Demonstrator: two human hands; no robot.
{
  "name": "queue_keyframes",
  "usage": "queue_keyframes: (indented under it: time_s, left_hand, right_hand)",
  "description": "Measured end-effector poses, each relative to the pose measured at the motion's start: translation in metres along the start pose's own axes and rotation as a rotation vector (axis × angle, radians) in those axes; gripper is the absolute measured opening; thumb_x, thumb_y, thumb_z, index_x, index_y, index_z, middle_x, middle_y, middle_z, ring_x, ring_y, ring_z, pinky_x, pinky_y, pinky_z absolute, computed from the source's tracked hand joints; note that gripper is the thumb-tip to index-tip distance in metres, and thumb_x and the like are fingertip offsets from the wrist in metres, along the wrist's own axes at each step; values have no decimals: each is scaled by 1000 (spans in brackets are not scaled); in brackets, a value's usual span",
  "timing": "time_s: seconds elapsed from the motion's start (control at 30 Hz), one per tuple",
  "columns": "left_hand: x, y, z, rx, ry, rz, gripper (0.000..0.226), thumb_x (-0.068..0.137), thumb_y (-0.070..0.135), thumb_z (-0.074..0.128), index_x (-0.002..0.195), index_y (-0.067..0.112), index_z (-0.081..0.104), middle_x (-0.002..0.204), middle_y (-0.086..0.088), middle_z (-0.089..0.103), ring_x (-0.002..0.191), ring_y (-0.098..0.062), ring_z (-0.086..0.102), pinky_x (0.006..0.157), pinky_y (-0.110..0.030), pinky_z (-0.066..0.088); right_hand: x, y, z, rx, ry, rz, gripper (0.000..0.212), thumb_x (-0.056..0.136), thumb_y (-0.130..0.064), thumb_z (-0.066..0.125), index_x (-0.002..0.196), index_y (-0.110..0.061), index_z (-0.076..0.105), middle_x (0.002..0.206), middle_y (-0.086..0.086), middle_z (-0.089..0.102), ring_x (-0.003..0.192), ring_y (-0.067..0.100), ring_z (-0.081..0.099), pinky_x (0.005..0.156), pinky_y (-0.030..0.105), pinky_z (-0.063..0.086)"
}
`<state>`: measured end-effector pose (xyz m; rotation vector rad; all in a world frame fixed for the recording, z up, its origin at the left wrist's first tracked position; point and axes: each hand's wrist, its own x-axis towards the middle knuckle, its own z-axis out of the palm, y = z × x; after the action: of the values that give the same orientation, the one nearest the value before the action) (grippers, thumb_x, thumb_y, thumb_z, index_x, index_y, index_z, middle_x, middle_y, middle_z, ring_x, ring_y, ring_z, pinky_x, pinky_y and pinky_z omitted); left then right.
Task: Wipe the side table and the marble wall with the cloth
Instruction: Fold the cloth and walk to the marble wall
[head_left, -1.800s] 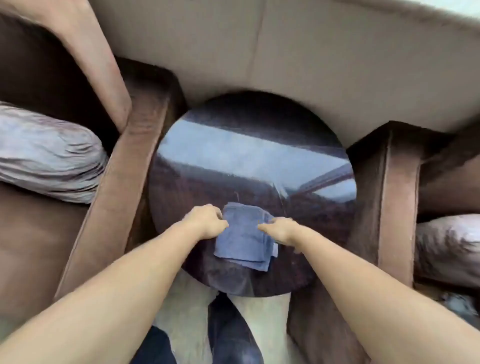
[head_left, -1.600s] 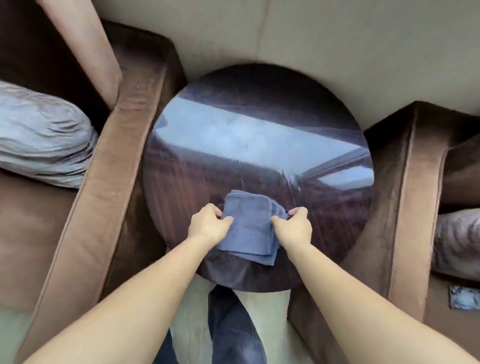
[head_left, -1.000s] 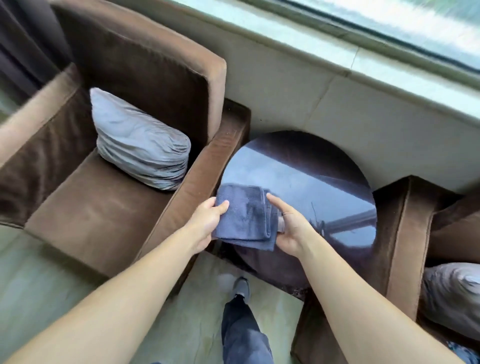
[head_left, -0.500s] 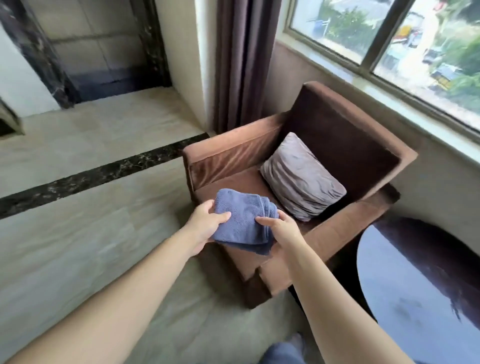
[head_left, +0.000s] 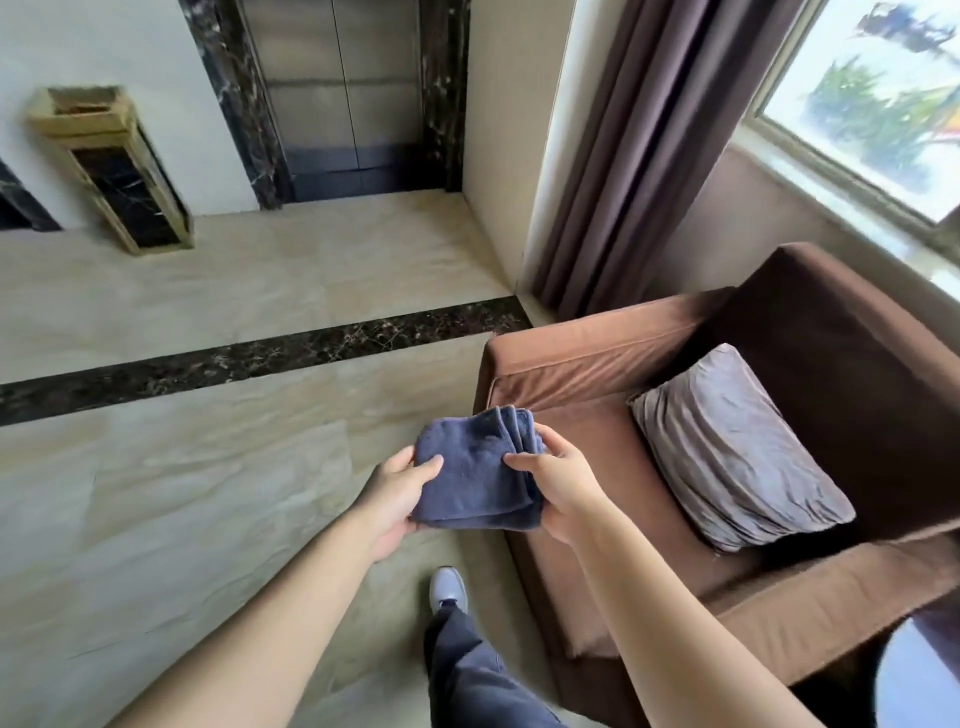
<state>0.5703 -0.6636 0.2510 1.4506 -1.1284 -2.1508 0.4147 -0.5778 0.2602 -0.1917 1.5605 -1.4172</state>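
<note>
A folded blue cloth (head_left: 475, 470) is held in the air in front of me, over the floor beside the armchair. My left hand (head_left: 397, 499) grips its left edge from below, thumb on top. My right hand (head_left: 558, 480) pinches its right edge. Only a sliver of the glossy round side table (head_left: 917, 680) shows at the bottom right corner. The pale marble wall (head_left: 119, 57) stands across the room at the upper left, with dark marble framing (head_left: 236, 104) around a lift door.
A brown armchair (head_left: 597, 364) with a grey cushion (head_left: 732, 452) stands at my right. A brown curtain (head_left: 634, 145) hangs beside the window (head_left: 872, 98). A gold and black bin (head_left: 111, 166) stands against the far wall. Pale floor with a dark stripe (head_left: 260, 358) lies ahead. My shoe (head_left: 448, 590) is below.
The cloth was lifted off the side table in both hands. My view swung left, away from the table, past the armchair and toward the far wall and lift door.
</note>
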Motion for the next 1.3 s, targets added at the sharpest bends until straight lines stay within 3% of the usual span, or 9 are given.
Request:
queue_keyframes:
  time_s: [0.1,0.3,0.37,0.53,0.73,0.87,1.03,1.17,1.3]
  left_hand:
    - [51,27,0,24,-10,38,28,97,14,53,120,26,61,104,8,72,90,-15,66,75,-35,53]
    - [158,105,9,87,25,57,35,96,11,53,128,24,61,105,4,73,86,-14,67,65,-28,53]
    - [193,132,9,108,23,65,36,97,11,52,128,25,61,105,6,73,87,-13,67,67,-29,53]
    - [275,180,1,98,19,-12,37,96,15,55,129,31,60,120,3,72,110,-22,67,83,-39,52]
    - [420,250,-9,129,-38,-50,29,96,16,54,104,43,64,112,6,72,104,-21,67,82,-42,53]
    - [517,308,-7,144,-145,-108,34,98,15,49,115,42,60,110,8,71,103,-18,67,76,-35,54]
    - [605,394,11,208,-234,-181,35,98,13,49,108,45,59,114,5,71,106,-19,66,78,-37,56]
    - [686,451,39,241,-279,-220,40,97,12,50,118,46,56,106,11,69,101,-18,65,89,-45,53]
    - [774,493,71,246,-244,-256,41,97,12,52,128,39,55,121,0,64,109,-24,63,85,-44,54]
  right_hand:
    - [60,-15,12,-16,19,-10,42,76,15,61,105,-15,72,111,17,73,104,33,69,99,52,51]
    - [177,-68,35,-8,36,31,45,75,14,63,109,-14,71,113,18,73,109,36,67,99,55,50]
    - [213,-86,43,-4,54,39,43,76,13,63,105,-17,71,111,18,74,108,36,68,98,55,51]
    - [294,-119,70,-49,126,109,42,79,10,62,108,-18,70,105,15,76,101,32,71,94,52,54]
    - [433,-166,114,-164,235,74,40,78,8,65,103,-23,71,104,8,76,100,27,70,95,48,54]
    - [518,-205,142,-223,350,76,38,79,8,64,95,-27,68,105,6,75,103,26,70,97,47,53]
    - [601,-272,161,-229,487,114,42,81,12,60,115,-11,67,107,10,74,107,30,68,99,45,52]
    - [674,-319,166,-248,534,127,39,81,10,60,109,-17,68,100,5,75,104,29,69,98,47,52]
    - [772,-355,158,-285,537,161,37,80,1,62,101,-29,69,100,2,75,101,26,68,96,49,53]
